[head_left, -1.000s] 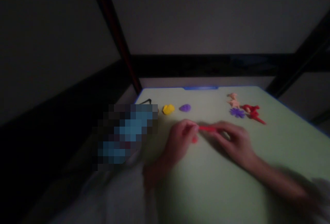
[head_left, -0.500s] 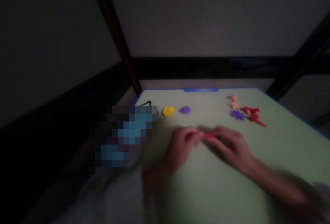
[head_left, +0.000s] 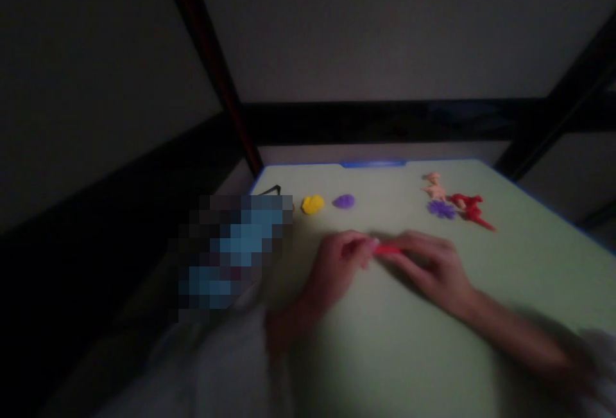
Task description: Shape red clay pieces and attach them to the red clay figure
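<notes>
Between my hands, just above or on the pale green table, is a short red strip (head_left: 386,250) that looks like modelling clay. My left hand (head_left: 342,257) is closed, its fingertips pinching the strip's left end. The right end is pinched between the thumb and fingers of my right hand (head_left: 433,264). Beyond my left hand lie a yellow clay lump (head_left: 312,204) and a flat purple clay oval (head_left: 344,201). Past my right hand, a purple flower-like piece (head_left: 441,210), a peach figure-like piece (head_left: 434,185) and red clay pieces (head_left: 474,208) lie close together.
The table (head_left: 385,354) has a blue rim with a blue clip-like part (head_left: 373,164) at its far edge. A pixelated blue patch (head_left: 240,244) covers something at the left edge. Behind stands a grey wall (head_left: 385,33) with dark beams.
The view has shifted slightly, so the table items sit a little higher. Both hands keep their pinch on the red strip, and slightly more of it shows.
</notes>
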Demonstrator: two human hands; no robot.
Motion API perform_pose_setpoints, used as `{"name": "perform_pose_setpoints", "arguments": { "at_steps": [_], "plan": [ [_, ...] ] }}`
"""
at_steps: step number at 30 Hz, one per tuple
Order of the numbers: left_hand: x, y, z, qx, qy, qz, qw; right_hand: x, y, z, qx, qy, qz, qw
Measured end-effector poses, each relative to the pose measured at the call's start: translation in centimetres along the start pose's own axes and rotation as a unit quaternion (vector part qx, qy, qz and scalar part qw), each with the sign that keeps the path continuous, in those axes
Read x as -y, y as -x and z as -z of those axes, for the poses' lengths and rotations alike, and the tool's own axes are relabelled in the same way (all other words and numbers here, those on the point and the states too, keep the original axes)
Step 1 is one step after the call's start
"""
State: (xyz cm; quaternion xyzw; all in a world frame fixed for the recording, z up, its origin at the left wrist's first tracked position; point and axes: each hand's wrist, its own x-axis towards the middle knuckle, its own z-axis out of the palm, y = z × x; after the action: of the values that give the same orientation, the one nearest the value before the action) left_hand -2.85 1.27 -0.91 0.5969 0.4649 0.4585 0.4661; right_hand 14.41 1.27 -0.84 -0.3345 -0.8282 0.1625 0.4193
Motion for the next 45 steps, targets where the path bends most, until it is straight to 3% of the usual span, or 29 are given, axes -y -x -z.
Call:
{"name": "perform_pose_setpoints", "arguments": {
  "at_steps": [6, 11, 18, 25, 36, 41, 45],
  "plan": [
    [0.5, -0.19, -0.01, -0.009, -0.015, -0.002, 1.0, -0.15, -0.07, 0.0, -0.036, 0.026, -0.017, 0.999],
    [0.64, -0.09, -0.22, -0.006, -0.013, -0.007, 1.0, 0.21, -0.09, -0.24, 0.002, -0.011, 0.015, 1.0],
    [0.17, 0.24, -0.31, 0.02, -0.005, -0.012, 1.0, 0.09, 0.0, 0.03, -0.003, -0.003, 0.005, 1.0],
    [0.56, 0.29, -0.32, 0.004, 0.001, -0.009, 1.0, -0.1, 0.05, 0.05, 0.042, 0.017, -0.012, 0.999],
    [0.36, 0.06, -0.28, 0.034, 0.025, -0.005, 0.999, 0.2, 0.01, 0.07, -0.007, 0.002, 0.014, 1.0],
    [0.78, -0.14, -0.01, 0.039, 0.095, 0.039, 0.994, 0.36, -0.05, 0.25, -0.012, -0.016, 0.026, 0.999],
    [0.5, -0.13, 0.22, 0.091, 0.105, 0.045, 0.989, 0.46, -0.09, 0.32, -0.029, -0.027, 0.006, 0.999]
  ]
}}
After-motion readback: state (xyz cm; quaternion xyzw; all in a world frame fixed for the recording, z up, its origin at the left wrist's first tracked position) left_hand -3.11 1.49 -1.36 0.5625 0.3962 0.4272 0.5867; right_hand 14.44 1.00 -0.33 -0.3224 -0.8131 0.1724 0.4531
